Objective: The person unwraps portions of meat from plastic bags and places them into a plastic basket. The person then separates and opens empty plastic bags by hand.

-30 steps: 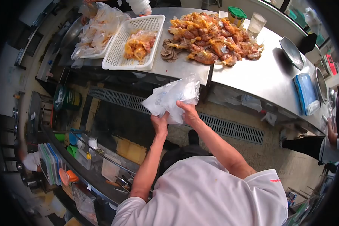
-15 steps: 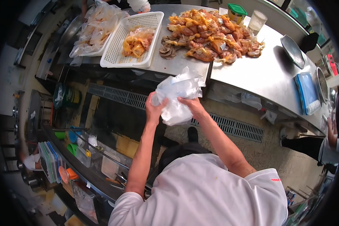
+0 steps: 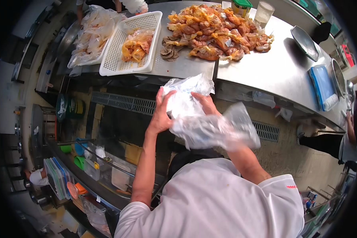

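Observation:
A bundle of thin clear plastic bags is held in front of my body, out from the front edge of the steel table. My left hand is closed around its left side. On the right side, my right hand grips it, with part of that hand and forearm behind the film. A loose, spread-out plastic bag hangs across my right forearm, smeared by motion. Beyond my hands, a white perforated basket holds a bag of orange-coated raw meat.
A large heap of bagged marinated meat lies on the steel table. Left of the basket is a pile of clear bags. A green-lidded tub, a cup and a blue container stand rightward. Another person is at right.
The compact bundle has opened out, and a loose bag now sweeps right over my right forearm. Both hands stay on the plastic; the table appears slightly shifted up and left.

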{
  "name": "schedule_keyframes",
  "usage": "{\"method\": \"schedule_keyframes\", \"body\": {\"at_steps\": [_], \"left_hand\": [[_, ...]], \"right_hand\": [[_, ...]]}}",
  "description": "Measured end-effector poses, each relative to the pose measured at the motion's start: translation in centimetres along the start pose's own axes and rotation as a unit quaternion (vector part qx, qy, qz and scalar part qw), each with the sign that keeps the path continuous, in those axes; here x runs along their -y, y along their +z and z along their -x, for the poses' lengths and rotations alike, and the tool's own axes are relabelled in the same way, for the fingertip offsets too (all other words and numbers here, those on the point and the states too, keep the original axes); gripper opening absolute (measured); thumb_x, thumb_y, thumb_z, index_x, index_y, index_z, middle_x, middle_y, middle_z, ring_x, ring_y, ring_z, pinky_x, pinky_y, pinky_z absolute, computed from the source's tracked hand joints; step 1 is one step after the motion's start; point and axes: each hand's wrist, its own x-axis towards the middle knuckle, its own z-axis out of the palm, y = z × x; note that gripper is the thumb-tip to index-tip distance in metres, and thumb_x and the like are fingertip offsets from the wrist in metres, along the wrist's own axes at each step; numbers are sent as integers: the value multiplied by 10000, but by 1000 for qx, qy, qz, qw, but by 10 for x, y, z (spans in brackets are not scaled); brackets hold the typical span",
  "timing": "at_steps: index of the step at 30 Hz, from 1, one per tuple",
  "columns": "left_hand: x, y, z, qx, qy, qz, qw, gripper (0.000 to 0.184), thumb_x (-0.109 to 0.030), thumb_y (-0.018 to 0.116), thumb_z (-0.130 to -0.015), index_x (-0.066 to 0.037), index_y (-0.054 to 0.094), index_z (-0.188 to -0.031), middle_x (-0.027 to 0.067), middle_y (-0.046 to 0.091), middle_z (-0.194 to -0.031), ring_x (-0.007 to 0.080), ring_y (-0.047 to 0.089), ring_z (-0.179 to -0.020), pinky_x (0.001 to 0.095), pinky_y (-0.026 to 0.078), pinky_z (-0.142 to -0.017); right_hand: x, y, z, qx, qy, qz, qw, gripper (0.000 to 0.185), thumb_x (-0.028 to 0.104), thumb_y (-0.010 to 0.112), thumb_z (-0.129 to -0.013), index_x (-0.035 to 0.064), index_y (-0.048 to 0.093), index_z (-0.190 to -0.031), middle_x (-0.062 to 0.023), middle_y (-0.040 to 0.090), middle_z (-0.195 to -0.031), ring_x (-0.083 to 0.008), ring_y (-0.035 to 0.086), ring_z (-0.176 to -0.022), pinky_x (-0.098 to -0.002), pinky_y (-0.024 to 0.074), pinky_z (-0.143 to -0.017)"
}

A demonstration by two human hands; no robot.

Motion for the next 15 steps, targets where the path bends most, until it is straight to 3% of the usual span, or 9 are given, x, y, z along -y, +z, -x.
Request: {"method": "schedule_keyframes", "body": {"at_steps": [1, 2, 5, 6, 9, 10, 12, 15], "left_hand": [[-18, 0, -3, 47, 47, -155, 986, 966, -276, 895, -591, -175, 430, -1432, 282, 224, -1521, 449, 246, -1431, 470, 298, -1154], [-24, 6, -4, 62, 24, -135, 989, 946, -275, 906, -545, -184, 486, -1388, 321, 145, -1535, 489, 187, -1443, 483, 282, -1163], [5, 22, -4, 11, 34, -134, 990, 463, -204, 823, -705, -53, 666, -1115, 275, 450, -1407, 422, 443, -1320, 473, 390, -1079], [5, 29, -5, -53, 29, -115, 992, 205, -129, 735, -816, 11, 703, -963, 192, 622, -1242, 339, 582, -1182, 407, 454, -999], [9, 34, -5, -96, -40, -37, 994, 144, -101, 673, -865, 28, 695, -925, 158, 662, -1186, 312, 618, -1124, 388, 470, -972], [14, 36, -3, -112, -24, -60, 992, 132, -97, 653, -880, 31, 680, -897, 132, 682, -1151, 283, 637, -1086, 369, 478, -946], [21, 36, 5, -104, -55, -43, 992, 126, -100, 659, -873, 23, 674, -897, 146, 681, -1132, 303, 644, -1057, 379, 491, -922], [24, 35, 29, -74, -89, -25, 993, 182, -136, 698, -857, -1, 658, -971, 157, 676, -1108, 332, 650, -1022, 387, 499, -898]], "right_hand": [[6, 7, 3, 0, 0, -1, 1000, 465, 69, 663, -873, 3, 504, -1305, -114, 633, -1150, -253, 654, -1018, -416, 552, -875], [18, 22, 10, -25, 15, 2, 1000, 451, 72, 662, -877, 5, 508, -1296, -112, 635, -1140, -251, 653, -1018, -409, 549, -866], [12, 29, 4, -39, 29, -52, 997, 423, 88, 662, -884, 14, 522, -1276, -108, 638, -1117, -243, 654, -992, -382, 544, -836], [9, 27, 1, -44, 13, -42, 998, 417, 93, 667, -882, 17, 529, -1267, -106, 640, -1110, -240, 653, -980, -380, 544, -834], [-9, 19, -3, -52, -6, -39, 998, 380, 114, 680, -866, 16, 565, -1214, -99, 651, -1076, -234, 649, -958, -383, 541, -838], [-21, 19, -1, -84, -7, -96, 992, 371, 117, 681, -858, 11, 574, -1197, -99, 654, -1059, -234, 648, -962, -389, 537, -846], [-38, 37, 23, -198, -9, -162, 967, 353, 126, 681, -835, 2, 596, -1155, -103, 660, -1024, -235, 650, -959, -401, 528, -865], [-102, 16, 36, -247, 9, -226, 942, 332, 168, 611, -906, 7, 577, -1195, -127, 645, -1089, -263, 640, -1005, -430, 521, -906]]}}
